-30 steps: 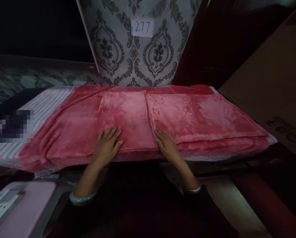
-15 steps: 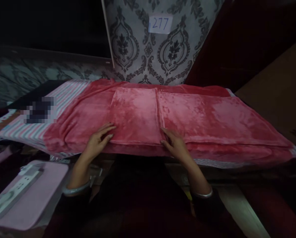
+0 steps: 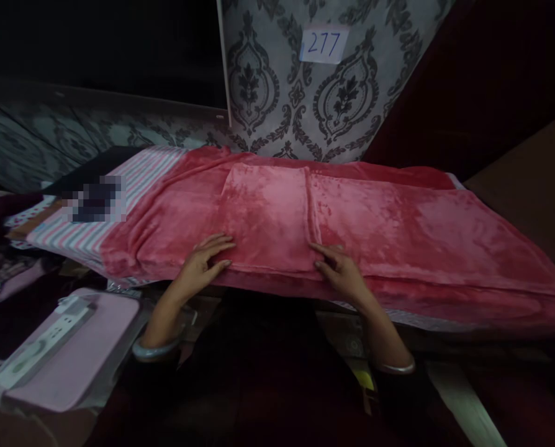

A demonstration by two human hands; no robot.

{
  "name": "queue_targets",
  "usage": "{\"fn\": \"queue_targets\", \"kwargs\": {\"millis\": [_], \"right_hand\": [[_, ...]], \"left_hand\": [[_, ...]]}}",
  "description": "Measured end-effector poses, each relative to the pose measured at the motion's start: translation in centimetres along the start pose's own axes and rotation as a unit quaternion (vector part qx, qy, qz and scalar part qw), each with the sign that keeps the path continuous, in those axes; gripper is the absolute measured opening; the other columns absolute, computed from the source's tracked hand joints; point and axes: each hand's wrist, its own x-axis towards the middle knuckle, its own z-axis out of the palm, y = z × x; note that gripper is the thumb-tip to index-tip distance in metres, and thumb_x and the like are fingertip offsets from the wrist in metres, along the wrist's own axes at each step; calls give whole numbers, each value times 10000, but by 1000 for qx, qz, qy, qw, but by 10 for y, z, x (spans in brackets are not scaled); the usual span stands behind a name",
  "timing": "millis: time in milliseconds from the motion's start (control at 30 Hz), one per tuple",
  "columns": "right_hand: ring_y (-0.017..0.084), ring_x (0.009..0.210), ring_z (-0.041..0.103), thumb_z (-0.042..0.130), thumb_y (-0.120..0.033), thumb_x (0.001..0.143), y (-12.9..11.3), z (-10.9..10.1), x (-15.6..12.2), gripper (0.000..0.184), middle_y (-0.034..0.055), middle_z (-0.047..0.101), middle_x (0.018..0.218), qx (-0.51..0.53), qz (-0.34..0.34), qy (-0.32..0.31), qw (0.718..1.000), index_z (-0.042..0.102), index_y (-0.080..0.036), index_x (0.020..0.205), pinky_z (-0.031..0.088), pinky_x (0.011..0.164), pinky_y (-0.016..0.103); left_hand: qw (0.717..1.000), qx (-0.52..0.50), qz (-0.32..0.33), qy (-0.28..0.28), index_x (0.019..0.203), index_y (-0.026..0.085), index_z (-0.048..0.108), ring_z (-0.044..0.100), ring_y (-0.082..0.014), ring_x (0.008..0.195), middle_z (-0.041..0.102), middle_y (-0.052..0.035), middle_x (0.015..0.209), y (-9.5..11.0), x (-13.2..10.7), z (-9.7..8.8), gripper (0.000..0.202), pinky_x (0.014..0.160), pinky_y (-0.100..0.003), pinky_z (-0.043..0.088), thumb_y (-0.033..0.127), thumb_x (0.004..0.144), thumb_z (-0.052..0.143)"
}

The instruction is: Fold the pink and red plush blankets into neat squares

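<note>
A red plush blanket (image 3: pixel 398 230) lies spread along a striped pad (image 3: pixel 133 174), with a smaller folded panel (image 3: pixel 266 214) on top at its middle. My left hand (image 3: pixel 203 264) is at the panel's near left corner, fingers over the edge and thumb under it. At the near right corner my right hand (image 3: pixel 340 270) has index finger and thumb closed on the fold. Each wrist wears a bangle.
A patterned grey board with a "277" label (image 3: pixel 324 45) stands behind the pad. A white power strip (image 3: pixel 40 344) lies on a pink box (image 3: pixel 86 347) at lower left. A brown cardboard surface (image 3: pixel 529 161) is at the right.
Both hands lay flat on the blanket's near edge; they have since slid apart to the folded panel's two near corners and closed on them. The view has shifted left.
</note>
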Motion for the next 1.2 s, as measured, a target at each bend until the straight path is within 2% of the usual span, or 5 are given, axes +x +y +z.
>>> {"fn": "queue_targets", "kwargs": {"millis": [367,700,833,1000,1200], "right_hand": [[266,906,597,511,-254,970,-18,-12,25,295,77,673,875,-117,-139,101,978,733,-230,1163,490,866,440],[245,943,612,530,-236,947,-17,-2,27,215,85,642,995,-85,-99,167,977,739,-247,997,531,838,409],[230,930,665,550,-291,944,-19,1,56,207,73,688,1004,43,-62,163,984,721,-240,1051,569,844,389],[266,1400,487,637,-507,918,-27,6,86,617,82,506,1525,184,-91,104,973,489,-308,1483,491,1080,455],[283,1328,567,581,-522,969,-9,4,35,424,102,656,1370,104,-69,38,991,681,-285,1305,464,1107,512]], "left_hand": [[998,63,2,17,1337,196,623,597,-270,1293,659,-116,1372,-3,7,1,468,1128,-497,458,461,956,571],[977,208,-4,51,1020,182,729,668,-286,1012,742,-119,1032,8,15,9,310,876,-438,520,354,987,473],[980,196,-13,36,1152,197,699,654,-300,1058,726,-113,1100,6,16,9,321,928,-457,518,375,933,546],[983,124,-74,110,1132,184,680,677,-276,1055,730,-107,1112,-4,19,16,337,960,-432,544,369,929,485],[984,73,-58,148,1348,190,573,649,-265,1131,674,-111,1241,-3,17,13,467,1007,-453,537,390,932,503]]}}
